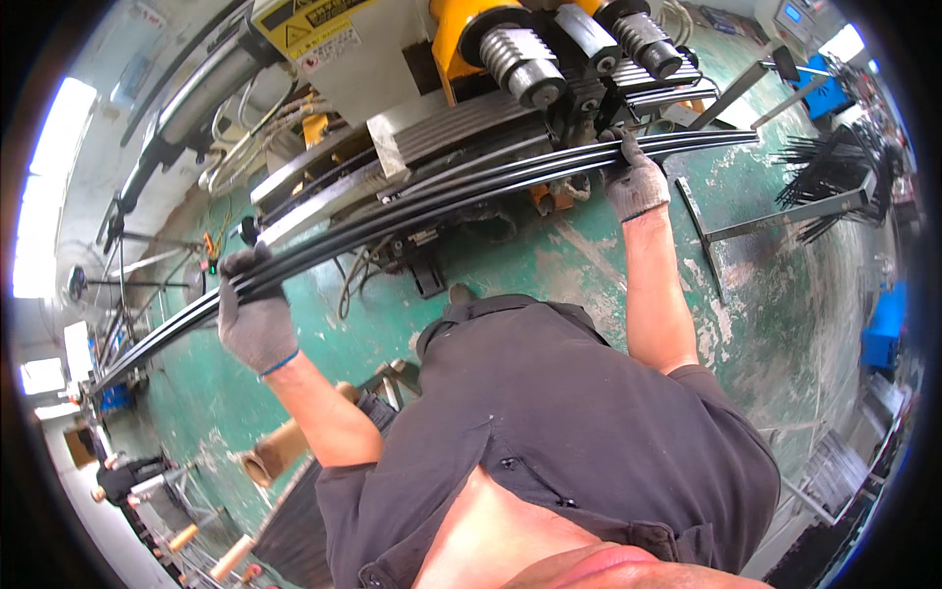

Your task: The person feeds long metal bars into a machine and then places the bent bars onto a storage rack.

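Note:
Both of my hands wear grey work gloves and grip a bundle of long, thin dark metal bars (441,200). The bars run slantwise across the view, in front of a machine with yellow parts (471,37) and threaded steel spindles (519,62). My left hand (257,313) closes around the bundle toward its left part. Near the right end, my right hand (636,177) holds it with the thumb over the top, close to the machine's lower edge. The bundle's far left end reaches well past my left hand.
A metal stand (795,213) at the right carries a pile of thin dark bars (831,173). Cables (353,283) hang beneath the machine. Cardboard tubes (276,453) lie at the lower left, beside a dark stack (302,523). Another person (129,478) is in the far left background.

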### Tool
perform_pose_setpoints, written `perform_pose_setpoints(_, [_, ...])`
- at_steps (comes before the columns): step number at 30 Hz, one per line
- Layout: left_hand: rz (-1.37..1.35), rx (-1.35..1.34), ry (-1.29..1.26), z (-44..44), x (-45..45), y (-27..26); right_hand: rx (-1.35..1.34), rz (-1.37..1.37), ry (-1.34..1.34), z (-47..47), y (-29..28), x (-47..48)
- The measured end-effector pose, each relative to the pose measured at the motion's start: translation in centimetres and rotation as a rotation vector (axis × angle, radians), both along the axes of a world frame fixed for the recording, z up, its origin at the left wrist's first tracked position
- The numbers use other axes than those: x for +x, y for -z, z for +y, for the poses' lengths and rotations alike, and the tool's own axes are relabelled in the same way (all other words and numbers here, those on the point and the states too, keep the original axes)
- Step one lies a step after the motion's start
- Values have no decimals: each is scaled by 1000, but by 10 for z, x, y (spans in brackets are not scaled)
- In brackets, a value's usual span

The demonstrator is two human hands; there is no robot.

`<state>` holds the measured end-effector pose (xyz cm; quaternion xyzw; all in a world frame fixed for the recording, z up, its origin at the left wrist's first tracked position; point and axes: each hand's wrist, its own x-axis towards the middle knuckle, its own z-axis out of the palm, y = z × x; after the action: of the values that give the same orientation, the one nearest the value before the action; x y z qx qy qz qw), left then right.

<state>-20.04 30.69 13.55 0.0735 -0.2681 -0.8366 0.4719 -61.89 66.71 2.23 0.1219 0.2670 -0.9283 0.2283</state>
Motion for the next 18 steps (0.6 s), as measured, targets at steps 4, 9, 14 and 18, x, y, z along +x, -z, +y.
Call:
perform_pose_setpoints(4, [10,22,20,-56,24,18,160,24,205,-34,-25,2])
perform_pose_setpoints(9, [-220,171,-99,-86,5,55,157,18,128,-74,-25,-8])
perform_pose_setpoints(14, [-376,229,-51,-99,-20,99,388,62,95,-111,-41,-8])
perform_pose_setpoints(18, [-397,373,-55,-99,-44,114,580,11,136,-120,-48,-17])
